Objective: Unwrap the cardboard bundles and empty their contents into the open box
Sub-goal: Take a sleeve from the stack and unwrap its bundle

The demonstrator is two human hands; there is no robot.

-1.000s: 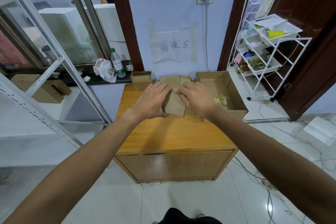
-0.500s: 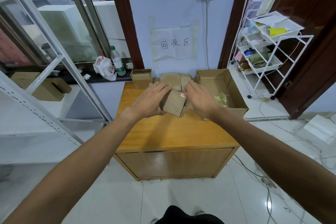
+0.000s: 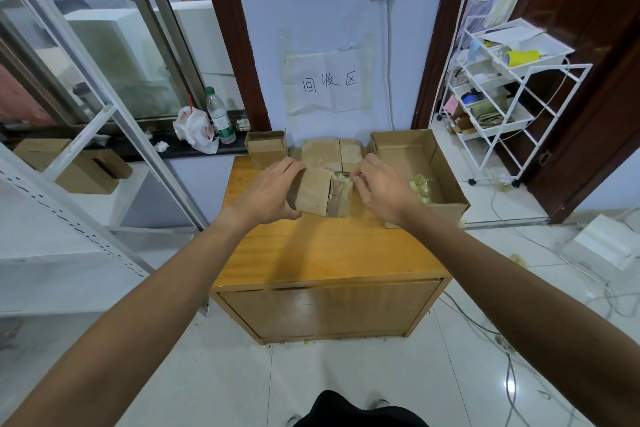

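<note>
Probably light and crushable, the cardboard bundle (image 3: pixel 313 194) suits the left hand's (image 3: pixel 273 194) side grip while the right hand (image 3: pixel 384 191) pinches its torn end.

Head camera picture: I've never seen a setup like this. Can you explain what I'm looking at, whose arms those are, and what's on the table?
There is no machine here. A person wears a wide-angle camera on the head, so you look down along their two bare arms. The left hand grips a cardboard bundle over a wooden cabinet. The right hand seems to pinch the bundle's torn right end. Behind it lie more bundles and a small cardboard box. At the right stands the open box, with pale green bits already inside.
</note>
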